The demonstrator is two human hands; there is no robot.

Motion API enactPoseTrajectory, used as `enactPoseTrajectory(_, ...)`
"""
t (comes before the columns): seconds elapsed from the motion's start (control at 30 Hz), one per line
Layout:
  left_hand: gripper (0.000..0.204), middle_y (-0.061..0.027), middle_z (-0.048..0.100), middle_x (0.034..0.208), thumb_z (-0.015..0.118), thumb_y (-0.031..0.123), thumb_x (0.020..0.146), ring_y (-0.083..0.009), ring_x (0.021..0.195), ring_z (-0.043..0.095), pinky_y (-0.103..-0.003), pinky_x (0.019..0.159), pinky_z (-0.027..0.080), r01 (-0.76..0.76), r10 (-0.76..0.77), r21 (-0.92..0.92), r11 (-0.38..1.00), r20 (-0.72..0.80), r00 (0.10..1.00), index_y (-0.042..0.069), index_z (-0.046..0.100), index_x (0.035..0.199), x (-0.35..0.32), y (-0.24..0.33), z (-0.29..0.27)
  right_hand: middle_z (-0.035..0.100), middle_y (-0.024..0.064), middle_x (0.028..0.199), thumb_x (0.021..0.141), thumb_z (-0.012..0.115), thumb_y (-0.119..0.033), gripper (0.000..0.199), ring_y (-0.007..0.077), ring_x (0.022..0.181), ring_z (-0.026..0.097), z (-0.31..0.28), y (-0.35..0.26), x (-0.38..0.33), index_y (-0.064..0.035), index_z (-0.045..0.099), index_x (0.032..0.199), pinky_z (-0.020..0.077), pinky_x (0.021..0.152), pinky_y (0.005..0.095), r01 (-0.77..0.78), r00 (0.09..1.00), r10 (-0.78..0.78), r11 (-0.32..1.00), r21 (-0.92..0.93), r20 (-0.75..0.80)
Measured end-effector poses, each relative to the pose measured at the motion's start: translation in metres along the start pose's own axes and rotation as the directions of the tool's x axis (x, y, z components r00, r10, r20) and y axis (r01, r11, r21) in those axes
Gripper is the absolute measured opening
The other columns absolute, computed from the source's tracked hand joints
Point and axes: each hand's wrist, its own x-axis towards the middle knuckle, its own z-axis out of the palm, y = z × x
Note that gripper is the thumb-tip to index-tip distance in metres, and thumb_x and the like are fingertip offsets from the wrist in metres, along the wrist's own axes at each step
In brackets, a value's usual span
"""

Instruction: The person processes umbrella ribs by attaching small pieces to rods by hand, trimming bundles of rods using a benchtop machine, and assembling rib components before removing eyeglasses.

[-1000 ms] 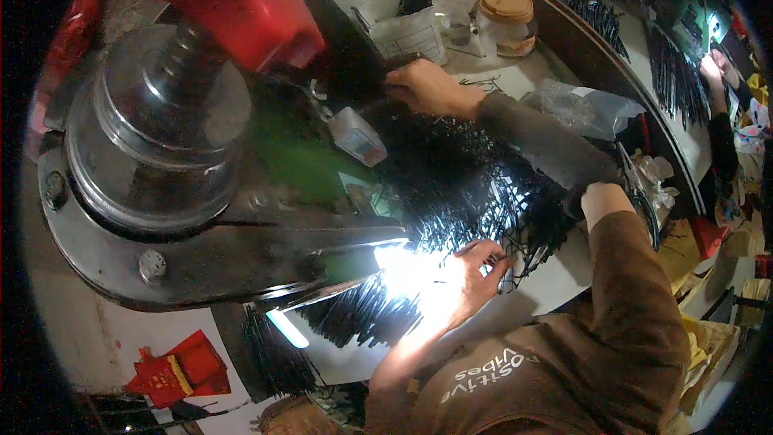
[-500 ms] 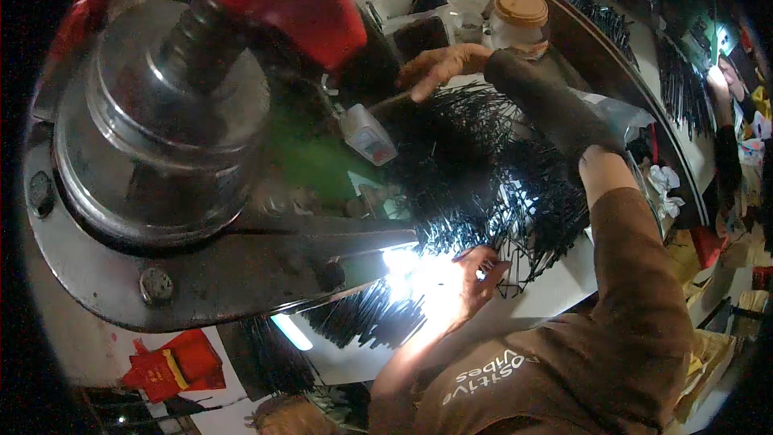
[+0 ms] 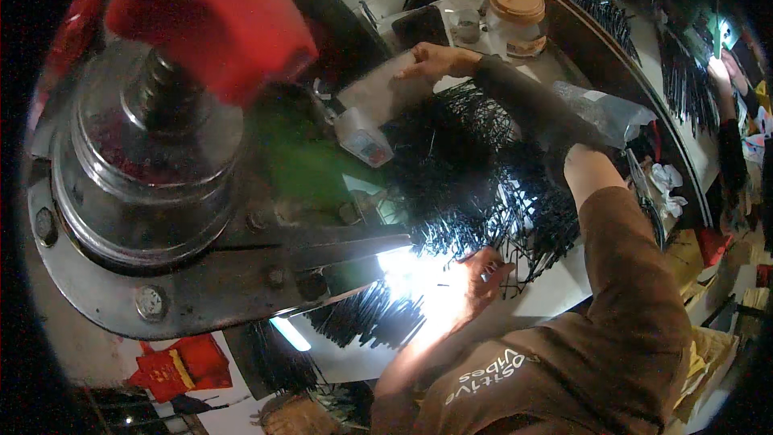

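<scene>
Toward the upper middle of the frame, the right-hand grip [image 3: 441, 62] is drawn nearly closed, fingers and thumb apparently pinching the right end of a pale flat piece [image 3: 385, 90], perhaps a card or thin bag. From that grip the piece reaches left and slightly down, its long axis seeming to slant toward lower left; blur hides its exact outline. The right hand is clearly the nearer one. The left-hand grip [image 3: 481, 278], well below at lower centre, is loosely curled at the edge of a tangled heap of thin black rods [image 3: 463, 157]; glare from a bright lamp [image 3: 394, 260] leaves me unable to tell whether it holds any.

The heap covers much of a pale desk [image 3: 527, 310], which shows along its lower right side. Behind the right hand stand a lidded jar [image 3: 517, 22] and a small clear cup [image 3: 466, 26], beside a dark flat rectangle [image 3: 420, 26]; a clear bag [image 3: 608, 111] lies to the right. A metal fitting [image 3: 153, 193] with a red knob [image 3: 213, 20] fills the left foreground. At far upper right, another person's hand [image 3: 719, 72] is lit.
</scene>
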Motion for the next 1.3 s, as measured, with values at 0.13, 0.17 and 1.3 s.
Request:
enactPoseTrajectory(0.13,0.021,-0.006,0.06,0.082,0.072,0.008,0.076,-0.021,0.078,0.057,-0.034,0.064,0.046,0.049,-0.049,-0.003,0.999,0.026,0.998,0.007,0.058,0.092,0.003,-0.001,0.011,0.055,0.007,0.058,0.076,0.069,-0.054,0.053,0.0134,0.052,0.051,0.013,0.018,0.008,-0.0009,0.066,0.071,0.041,0.047,0.0321,-0.114,0.919,-0.052,0.914,-0.39,-0.391)
enactPoseTrajectory(0.17,0.021,-0.006,0.06,0.082,0.072,0.008,0.076,-0.021,0.078,0.057,-0.034,0.064,0.046,0.053,-0.053,-0.003,0.999,0.028,0.998,0.007,0.058,0.092,0.003,0.002,0.008,0.06,0.0118,0.065,0.075,0.067,-0.056,0.054,0.0206,0.06,0.058,0.019,0.017,0.007,-0.0015,0.067,0.075,0.0457,0.053,0.036,-0.173,0.879,-0.105,0.839,-0.516,-0.465)
enactPoseTrajectory(1.3,0.029,-0.0062,0.057,0.089,0.076,0.016,0.069,-0.0211,0.089,0.054,-0.034,0.079,0.044,0.117,-0.128,-0.14,0.983,-0.07,0.989,0.007,0.058,0.09,-0.023,-0.006,0.028,0.053,-0.001,0.062,0.093,0.052,-0.031,0.039,0.0074,0.055,0.049,0.009,-0.041,0.0,0.0008,0.058,0.073,0.0419,0.049,0.0252,0.34,0.737,-0.419,0.908,-0.246,-0.53)
